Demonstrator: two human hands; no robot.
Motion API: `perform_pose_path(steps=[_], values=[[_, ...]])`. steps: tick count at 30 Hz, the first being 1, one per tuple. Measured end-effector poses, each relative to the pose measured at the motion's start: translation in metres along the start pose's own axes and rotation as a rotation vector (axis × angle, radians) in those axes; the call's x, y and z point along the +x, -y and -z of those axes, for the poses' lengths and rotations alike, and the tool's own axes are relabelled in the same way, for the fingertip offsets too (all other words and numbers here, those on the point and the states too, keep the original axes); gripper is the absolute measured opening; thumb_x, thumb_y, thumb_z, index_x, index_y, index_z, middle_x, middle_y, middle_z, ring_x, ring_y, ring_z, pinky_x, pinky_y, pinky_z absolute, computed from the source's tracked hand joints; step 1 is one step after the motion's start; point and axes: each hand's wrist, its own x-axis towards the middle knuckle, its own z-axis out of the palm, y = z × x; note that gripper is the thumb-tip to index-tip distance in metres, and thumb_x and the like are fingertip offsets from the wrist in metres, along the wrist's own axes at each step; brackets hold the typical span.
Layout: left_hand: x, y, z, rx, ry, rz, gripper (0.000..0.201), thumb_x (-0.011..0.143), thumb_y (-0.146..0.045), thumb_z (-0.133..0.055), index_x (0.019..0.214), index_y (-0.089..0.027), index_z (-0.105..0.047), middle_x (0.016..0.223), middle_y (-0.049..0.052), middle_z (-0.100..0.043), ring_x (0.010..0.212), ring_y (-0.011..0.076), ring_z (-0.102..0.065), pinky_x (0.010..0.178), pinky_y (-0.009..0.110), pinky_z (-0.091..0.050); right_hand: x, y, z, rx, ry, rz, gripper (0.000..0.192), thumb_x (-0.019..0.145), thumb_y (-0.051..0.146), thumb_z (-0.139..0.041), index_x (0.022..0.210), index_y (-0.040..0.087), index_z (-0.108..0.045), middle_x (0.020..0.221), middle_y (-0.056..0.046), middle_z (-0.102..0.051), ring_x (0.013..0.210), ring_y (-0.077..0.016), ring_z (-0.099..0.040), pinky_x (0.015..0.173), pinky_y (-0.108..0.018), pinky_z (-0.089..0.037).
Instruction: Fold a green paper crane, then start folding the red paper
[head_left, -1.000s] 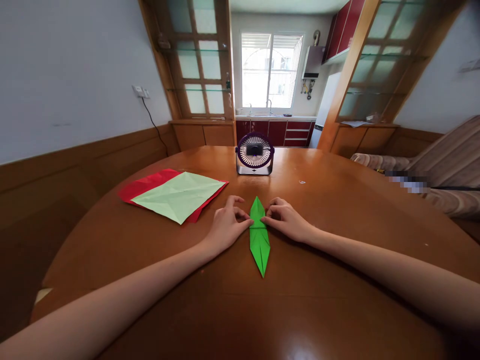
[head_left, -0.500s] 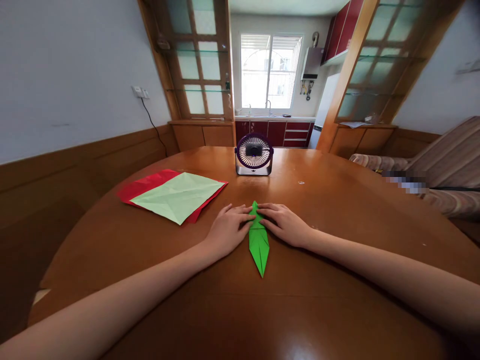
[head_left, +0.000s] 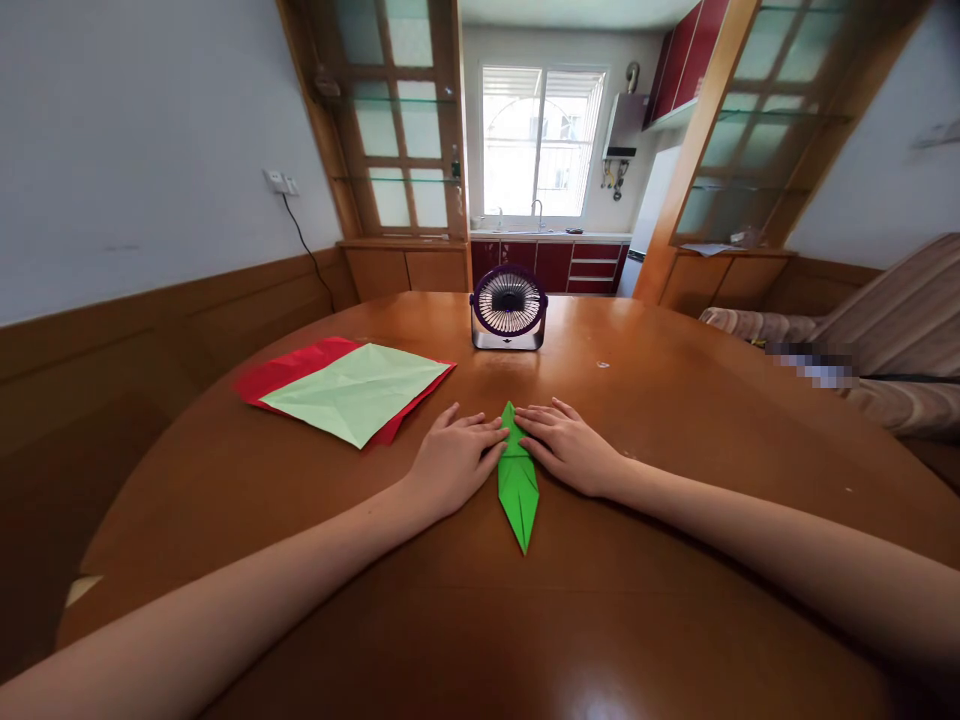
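A bright green folded paper [head_left: 518,490], long and pointed at both ends, lies flat on the brown wooden table [head_left: 480,640]. A crease crosses it near the middle, and slanting creases mark its near half. My left hand [head_left: 459,455] rests at the left edge of its far half, fingers stretched out and the fingertips touching the paper. From the other side, my right hand [head_left: 570,447] lays its outstretched fingers on the right edge of the same half. The fingers cover part of both far edges; the far tip shows between the hands.
To the left lie a pale green sheet [head_left: 360,390] and red paper [head_left: 300,365] beneath it. A small purple fan [head_left: 509,305] stands beyond the folded paper. At the right is a striped sofa [head_left: 892,320]. A tiny white scrap [head_left: 602,365] lies right of the fan.
The fingers of both hands have shifted slightly on the far half, with the right fingers a little more spread. The folded paper lies in the same place.
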Motion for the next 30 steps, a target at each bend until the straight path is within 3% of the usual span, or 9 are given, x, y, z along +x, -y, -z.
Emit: perform_pose_path(steps=[5,8,11,14,17,19,23,30], values=[[0.002,0.000,0.002,0.008,-0.010,0.029,0.030,0.096,-0.034,-0.046,0.118,-0.026,-0.066,0.123,0.001,-0.066,0.121,0.0224,-0.057,0.113,0.050,-0.026,0.000,-0.001,0.000,-0.003,0.010,0.006,0.039,0.100,0.031,-0.040,0.134,0.017,-0.052,0.136,-0.012,-0.054,0.127,-0.0262,-0.049,0.112,-0.055,-0.029],[0.002,-0.001,0.004,0.032,-0.017,0.027,0.029,0.096,-0.035,-0.048,0.117,-0.027,-0.067,0.122,0.000,-0.067,0.119,0.0226,-0.058,0.112,0.051,-0.026,-0.001,0.000,0.004,0.029,-0.065,0.042,0.036,0.098,0.029,-0.044,0.129,0.015,-0.055,0.131,-0.015,-0.056,0.122,-0.0262,-0.051,0.108,-0.052,-0.037],[0.003,-0.001,0.004,0.039,-0.024,0.022,0.028,0.095,-0.035,-0.050,0.116,-0.028,-0.067,0.121,0.000,-0.067,0.117,0.0229,-0.059,0.112,0.052,-0.026,-0.004,0.000,0.009,0.057,-0.139,0.240,0.029,0.094,0.019,-0.045,0.117,0.014,-0.062,0.115,-0.014,-0.061,0.112,-0.0238,-0.056,0.100,-0.044,-0.046],[0.003,-0.001,0.004,0.030,-0.034,0.031,0.027,0.094,-0.034,-0.052,0.115,-0.029,-0.068,0.120,-0.001,-0.068,0.115,0.0228,-0.059,0.111,0.051,-0.027,-0.007,-0.001,0.012,0.047,-0.122,0.448,0.030,0.089,0.012,-0.044,0.110,0.014,-0.065,0.103,-0.012,-0.065,0.102,-0.0227,-0.059,0.093,-0.042,-0.051],[0.002,0.000,0.003,0.024,-0.050,0.025,0.026,0.093,-0.035,-0.053,0.113,-0.030,-0.069,0.119,-0.001,-0.069,0.114,0.0228,-0.060,0.111,0.051,-0.026,-0.008,-0.005,0.014,0.031,-0.084,0.518,0.031,0.086,0.013,-0.047,0.111,0.012,-0.065,0.105,-0.013,-0.066,0.099,-0.0235,-0.060,0.090,-0.041,-0.053],[0.001,0.002,0.002,0.022,-0.052,0.015,0.026,0.093,-0.037,-0.053,0.113,-0.030,-0.069,0.118,-0.001,-0.069,0.114,0.0231,-0.060,0.111,0.052,-0.026,-0.006,-0.008,0.016,0.025,-0.062,0.561,0.032,0.086,0.016,-0.048,0.112,0.012,-0.066,0.106,-0.013,-0.066,0.101,-0.0244,-0.060,0.096,-0.044,-0.050],[0.001,0.005,0.002,0.011,-0.025,0.000,0.029,0.093,-0.041,-0.054,0.117,-0.032,-0.066,0.120,-0.001,-0.068,0.115,0.0243,-0.059,0.109,0.054,-0.025,-0.003,-0.012,0.021,0.069,-0.041,0.602,0.032,0.085,0.015,-0.048,0.111,0.015,-0.067,0.106,-0.009,-0.067,0.107,-0.0236,-0.059,0.108,-0.048,-0.041],[0.004,0.012,0.003,-0.022,-0.016,-0.009,0.035,0.090,-0.040,-0.060,0.122,-0.026,-0.063,0.123,0.004,-0.067,0.117,0.0251,-0.056,0.109,0.053,-0.028,-0.007,-0.014,0.024,0.218,-0.046,0.547,0.026,0.089,0.015,-0.049,0.107,0.015,-0.068,0.104,-0.009,-0.069,0.103,-0.0195,-0.063,0.105,-0.043,-0.045]])
